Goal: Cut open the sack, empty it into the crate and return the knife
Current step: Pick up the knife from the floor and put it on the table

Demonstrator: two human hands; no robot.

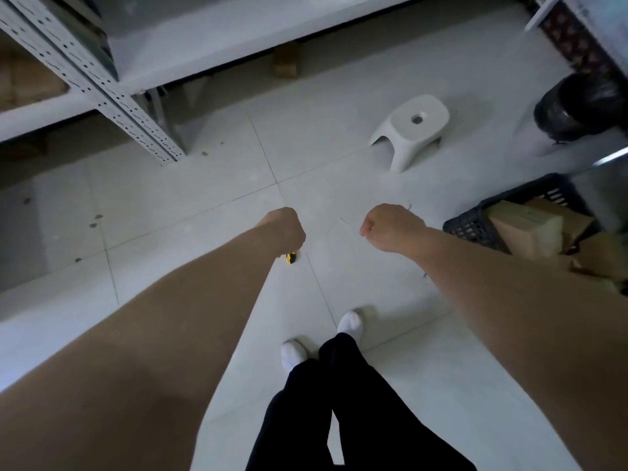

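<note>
Head view, looking down at a tiled floor (190, 212). Both bare forearms reach forward and down, roughly parallel, with the backs of the hands towards the camera.

Left hand (283, 229): the fingers are curled into a fist around the knife (290, 257). Only the knife's yellow-and-black end shows, sticking out below the heel of the hand. The blade is hidden.

Right hand (390, 227): the fingers are curled in on the palm, knuckles towards the left hand, and nothing shows in its grip. The two hands are near each other but apart.

Crate (475, 226): dark, with lattice walls, it stands on the floor at the right, just beyond the right forearm. Brown packages (530, 229) lie inside it. Faint print on one of them is too blurred to read. More brown material (601, 253) lies at the crate's near corner, and whether this is the sack cannot be told.

Also shown: a white stool (413, 129) ahead, a perforated metal shelf (112, 96) at upper left, a black-lined bin (577, 107) at upper right, and the person's feet in white socks (350, 322).
</note>
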